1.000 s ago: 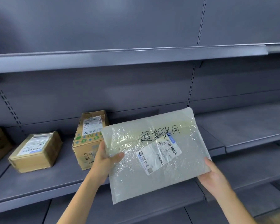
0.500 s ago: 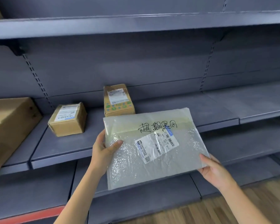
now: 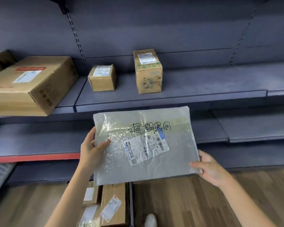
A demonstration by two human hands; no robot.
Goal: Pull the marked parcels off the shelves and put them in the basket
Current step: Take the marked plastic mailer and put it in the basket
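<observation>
We hold the bubble mailer point(image 3: 144, 146) in both hands, in the air in front of the shelving, clear of every shelf and above the floor. Black handwritten characters run across its upper half, so we judge it to be one of the marked parcels.

Left hand point(image 3: 92, 151): grips the mailer's left edge, thumb pressed on the front face, fingers hidden behind. Right hand point(image 3: 208, 167): pinches the lower right corner, thumb on top, fingers curled under. We judge that the two-point hold at opposite ends keeps the soft, floppy envelope from sagging or folding and leaves the handwriting and the shipping label point(image 3: 146, 149) turned up to us for reading.

Orientation: the long axis runs left to right, slightly tilted, with the right end lower. The face looks up and towards us; the handwritten line reads upright, so the top edge points away, toward the shelves.

Below the mailer, near our left forearm, cardboard parcels point(image 3: 111, 203) lie packed against a dark upright wall point(image 3: 131, 203). We judge this to be the basket, though little of it shows. The mailer hangs almost directly above it, so the next move is likely a lowering.

On the middle shelf point(image 3: 170, 99) stand a small box point(image 3: 102, 79), a taller box point(image 3: 148, 72) and a large carton point(image 3: 29, 84); we cannot tell whether any is marked.
</observation>
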